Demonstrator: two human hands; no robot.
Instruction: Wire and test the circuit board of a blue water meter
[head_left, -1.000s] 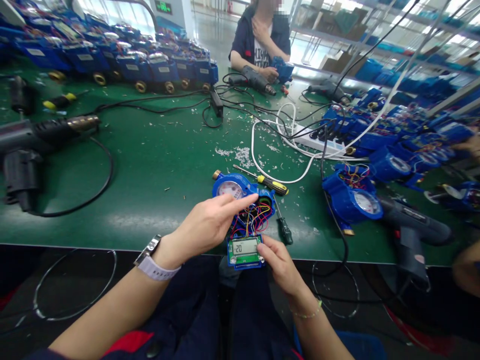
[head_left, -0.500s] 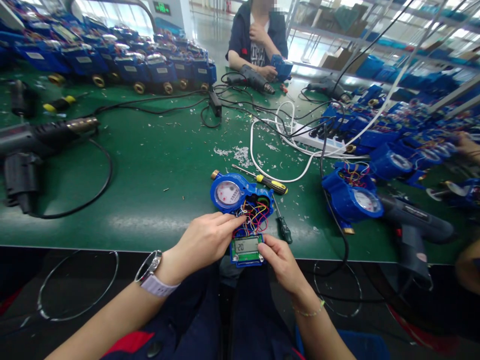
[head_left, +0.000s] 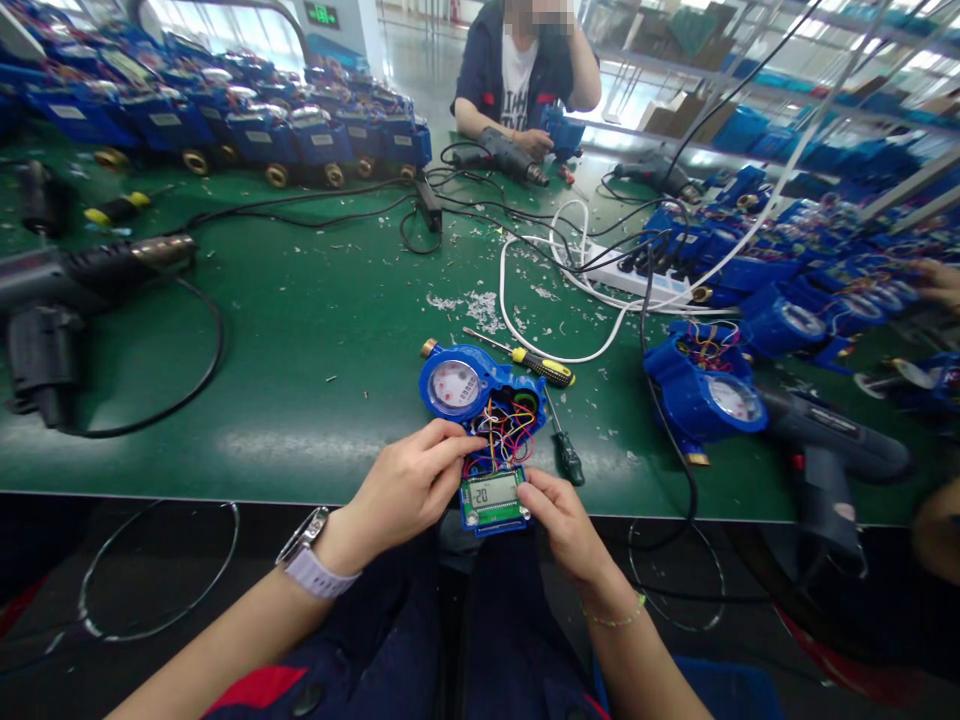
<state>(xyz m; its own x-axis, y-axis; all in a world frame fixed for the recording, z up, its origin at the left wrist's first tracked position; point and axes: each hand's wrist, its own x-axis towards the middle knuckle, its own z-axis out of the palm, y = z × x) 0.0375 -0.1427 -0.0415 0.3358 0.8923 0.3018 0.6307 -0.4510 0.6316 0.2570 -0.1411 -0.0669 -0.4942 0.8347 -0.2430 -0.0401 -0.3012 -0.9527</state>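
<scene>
A blue water meter point(head_left: 454, 385) with a round dial lies at the table's near edge, its housing open on tangled coloured wires point(head_left: 510, 425). Below it, joined by wires, is a green display board point(head_left: 493, 497) in a blue frame, its screen lit with digits. My right hand point(head_left: 559, 510) grips this board by its right side, thumb on top. My left hand point(head_left: 412, 485) has its fingers closed at the left of the wires, fingertips among them; the thumb is mostly hidden. A yellow-and-black screwdriver point(head_left: 544, 366) and a dark green screwdriver point(head_left: 568, 458) lie beside the meter.
Heat guns lie at left point(head_left: 90, 275) and right point(head_left: 832, 440). Another blue meter point(head_left: 705, 390) stands at right. Rows of meters point(head_left: 262, 135) fill the back left. A white power strip point(head_left: 637, 275), cables and plastic scraps point(head_left: 480, 310) cover mid-table. A person point(head_left: 517, 80) sits opposite.
My left fingertips have shifted slightly left and down among the wires. My right hand keeps its grip on the display board. The person opposite has raised a hand to the head.
</scene>
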